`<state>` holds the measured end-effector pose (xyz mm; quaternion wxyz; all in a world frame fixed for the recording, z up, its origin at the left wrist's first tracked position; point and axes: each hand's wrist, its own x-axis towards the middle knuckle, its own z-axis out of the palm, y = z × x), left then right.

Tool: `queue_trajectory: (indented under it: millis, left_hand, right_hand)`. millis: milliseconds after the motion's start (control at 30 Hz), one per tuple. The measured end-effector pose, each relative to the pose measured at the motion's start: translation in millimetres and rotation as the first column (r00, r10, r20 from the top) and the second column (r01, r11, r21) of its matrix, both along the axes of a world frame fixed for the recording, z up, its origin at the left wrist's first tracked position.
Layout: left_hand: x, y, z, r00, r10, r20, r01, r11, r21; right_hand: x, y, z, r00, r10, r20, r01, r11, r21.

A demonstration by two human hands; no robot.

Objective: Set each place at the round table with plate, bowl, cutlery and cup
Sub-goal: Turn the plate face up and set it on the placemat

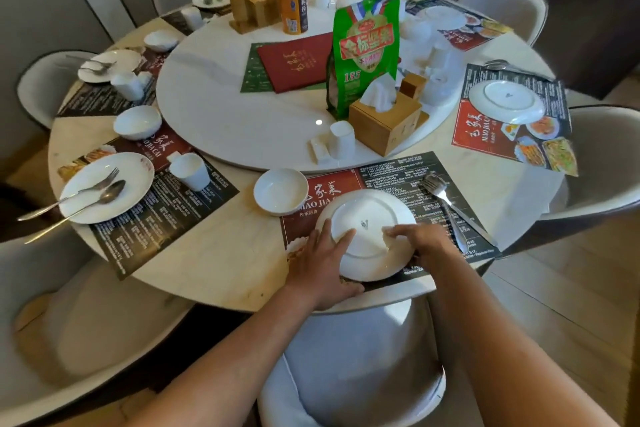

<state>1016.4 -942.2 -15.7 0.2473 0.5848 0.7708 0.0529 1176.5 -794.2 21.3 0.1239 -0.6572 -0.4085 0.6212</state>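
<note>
At the near edge of the round tabletop, I read the scene as follows, largest item first.

- Tabletop: it carries printed placemats at each seat, with a raised turntable in the middle holding shared items, so these are within reach of every place.
- Near placemat: it marks the place I am setting; its far edge lies just beside the turntable rim.
- Green snack bag: it stands upright on the turntable, behind a wooden tissue box.
- Plate: it lies upside down on the near placemat, foot ring and maker's mark upward, its near rim close to the table edge. I judge it must be turned over or centred before the place is done.
- My left hand: fingers spread and nearly straight, laid flat over the plate's left rim, pressing rather than gripping, apparently to steady it.
- My right hand: fingers curled over the plate's right rim; whether the thumb is beneath it I cannot tell.
- Bowl: upright, at the placemat's left far corner, apart from the plate.
- Fork and spoon: lying together on the placemat, right of the plate.
- Cup: inverted on the turntable, not yet brought to this place.
</note>
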Motion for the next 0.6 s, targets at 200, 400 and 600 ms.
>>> queue_trajectory:
  millis: [200,400,600]
  left_hand:
    - [2,-9,11,0.978,0.000,0.208,-0.032,0.988,0.151]
    - [3,3,49,0.704,0.213,0.677,-0.442,0.878,0.182]
    - [-15,-2,70,0.158,0.425,0.891,-0.704,0.681,-0.200]
  right_hand:
    - [6,-21,41,0.996,0.010,-0.084,0.009,0.975,0.221]
    - [-11,-48,70,0.919,0.161,0.360,-0.374,0.640,0.671]
    - [-20,-102,62,0.766,0.205,0.610,-0.643,0.248,0.725]
